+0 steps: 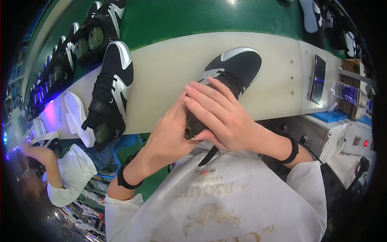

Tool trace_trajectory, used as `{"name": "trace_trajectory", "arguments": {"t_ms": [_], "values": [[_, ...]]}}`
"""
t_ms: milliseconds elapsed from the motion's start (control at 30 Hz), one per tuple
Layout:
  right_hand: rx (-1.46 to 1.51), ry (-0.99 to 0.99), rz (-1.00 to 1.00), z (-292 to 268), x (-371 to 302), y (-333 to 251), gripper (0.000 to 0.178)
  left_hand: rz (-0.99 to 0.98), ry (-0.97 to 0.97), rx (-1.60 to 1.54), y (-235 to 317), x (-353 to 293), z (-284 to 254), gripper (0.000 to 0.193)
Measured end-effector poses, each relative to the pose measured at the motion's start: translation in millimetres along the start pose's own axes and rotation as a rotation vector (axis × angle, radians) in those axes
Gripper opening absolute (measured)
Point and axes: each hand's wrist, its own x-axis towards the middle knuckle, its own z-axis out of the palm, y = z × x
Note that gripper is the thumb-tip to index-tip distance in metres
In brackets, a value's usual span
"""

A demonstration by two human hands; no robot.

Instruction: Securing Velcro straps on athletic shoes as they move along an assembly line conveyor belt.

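Note:
A black shoe with silver trim (238, 66) lies on the pale workbench (169, 68), its toe pointing away and to the right. My left hand (169, 125) is closed against the left side of its heel end. Across the top of the heel end my right hand (221, 115) is wrapped, fingers pressed together, with the fingertips reaching my left hand. A dark, hard block (194, 126) shows in the shoe's opening between my palms; the rest of the heel is hidden. To the left stands a similar black shoe (107, 90) with a dark green block in it.
White soles (76, 115) lie at the bench's left end. Several more shoes (96, 32) line a green surface (173, 18) beyond. On the right are a phone (318, 79), a plastic bottle (348, 92) and a control box (356, 141). Another person (68, 173) works at the lower left.

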Motion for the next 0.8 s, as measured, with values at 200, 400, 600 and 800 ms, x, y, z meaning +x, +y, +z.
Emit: {"name": "trace_trajectory", "arguments": {"t_ms": [200, 400, 600, 800], "values": [[0.109, 0.126, -0.021, 5, 3, 9, 0.046, -0.013, -0.006, 0.073, 0, 4, 0, 0.078], [0.648, 0.306, 0.395, 10, 13, -34, 0.020, -0.056, 0.029, 0.221, 0, -4, 1, 0.081], [0.609, -0.003, 0.166, -32, 3, 0, 0.022, 0.081, -0.073, -0.135, -38, 8, -8, 0.084], [0.409, -0.129, 0.201, -45, -6, 14, 0.055, 0.142, -0.026, -0.130, -50, 18, -21, 0.045]]}}
